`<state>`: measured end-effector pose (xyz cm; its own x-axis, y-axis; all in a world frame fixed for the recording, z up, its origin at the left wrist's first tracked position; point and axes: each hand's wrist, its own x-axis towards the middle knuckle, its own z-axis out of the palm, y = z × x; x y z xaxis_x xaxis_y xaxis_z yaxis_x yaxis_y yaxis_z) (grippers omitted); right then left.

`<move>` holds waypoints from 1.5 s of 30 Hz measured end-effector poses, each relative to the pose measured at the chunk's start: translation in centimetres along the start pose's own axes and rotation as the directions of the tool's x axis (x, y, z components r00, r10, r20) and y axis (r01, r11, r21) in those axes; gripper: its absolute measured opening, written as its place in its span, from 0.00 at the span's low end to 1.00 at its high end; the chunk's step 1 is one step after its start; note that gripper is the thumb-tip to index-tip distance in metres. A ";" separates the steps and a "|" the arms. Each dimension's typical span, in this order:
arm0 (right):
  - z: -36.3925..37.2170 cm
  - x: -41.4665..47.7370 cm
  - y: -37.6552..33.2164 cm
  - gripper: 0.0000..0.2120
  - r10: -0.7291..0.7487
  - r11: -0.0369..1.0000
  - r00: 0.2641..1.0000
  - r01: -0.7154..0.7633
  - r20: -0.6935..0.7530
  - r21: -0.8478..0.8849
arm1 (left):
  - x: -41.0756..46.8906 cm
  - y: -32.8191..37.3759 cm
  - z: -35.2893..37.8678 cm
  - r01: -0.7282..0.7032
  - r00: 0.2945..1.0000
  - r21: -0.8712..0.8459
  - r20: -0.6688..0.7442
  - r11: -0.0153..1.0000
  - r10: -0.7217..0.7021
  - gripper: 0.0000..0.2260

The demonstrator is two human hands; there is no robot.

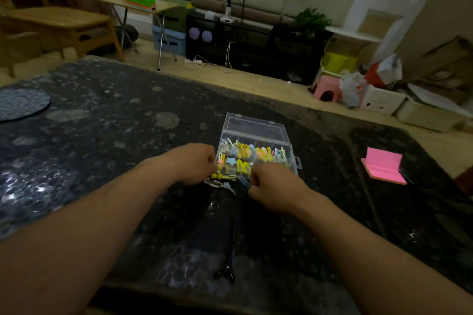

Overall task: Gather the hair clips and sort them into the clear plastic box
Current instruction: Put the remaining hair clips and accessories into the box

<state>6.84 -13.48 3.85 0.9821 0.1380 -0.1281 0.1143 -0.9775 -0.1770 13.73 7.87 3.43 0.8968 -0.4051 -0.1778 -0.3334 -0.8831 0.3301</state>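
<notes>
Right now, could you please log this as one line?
left grip: curled by box | right grip: pinches blue clip | box: open, part-filled | loose clips: table

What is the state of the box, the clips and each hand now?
clear plastic box: open, lid laid back, many coloured clips inside.
loose clips: lying on table before the box.
black clip: lying apart, near the table edge, untouched.
left hand: fingers curled at box corner, grip hidden.
right hand: fingers curled, pinching pale blue clip.

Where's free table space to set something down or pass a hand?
Free: wide stretch between round mat and left hand; strip between clear box and pink stand. Crowded: box front, loose clips beside right hand; black clip lies near the table edge.
</notes>
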 end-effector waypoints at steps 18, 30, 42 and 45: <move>-1.6 3.8 4.3 0.15 0.340 0.936 0.929 -0.319 -0.150 0.146 | 0.0 0.4 -0.3 0.001 1.000 0.007 0.023 1.000 -0.002 0.10; -0.8 2.0 0.6 0.14 0.021 0.993 0.975 0.005 -0.221 0.116 | -1.2 0.5 -0.3 0.016 0.998 0.010 0.067 1.000 -0.016 0.08; 2.2 1.7 -2.5 0.12 -0.080 0.993 0.996 0.078 -0.025 -0.086 | -1.4 0.5 -0.1 0.026 0.992 0.023 0.124 0.999 -0.028 0.05; 2.0 1.7 -2.1 0.11 -0.056 0.996 0.998 0.058 0.026 -0.068 | -1.6 0.7 -0.5 0.023 0.986 0.026 0.162 0.999 -0.027 0.06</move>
<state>7.98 -10.83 2.04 0.9699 0.1965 -0.1436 0.1805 -0.9765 -0.1176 12.19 8.05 4.37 0.8465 -0.4141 -0.3347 -0.3198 -0.8980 0.3021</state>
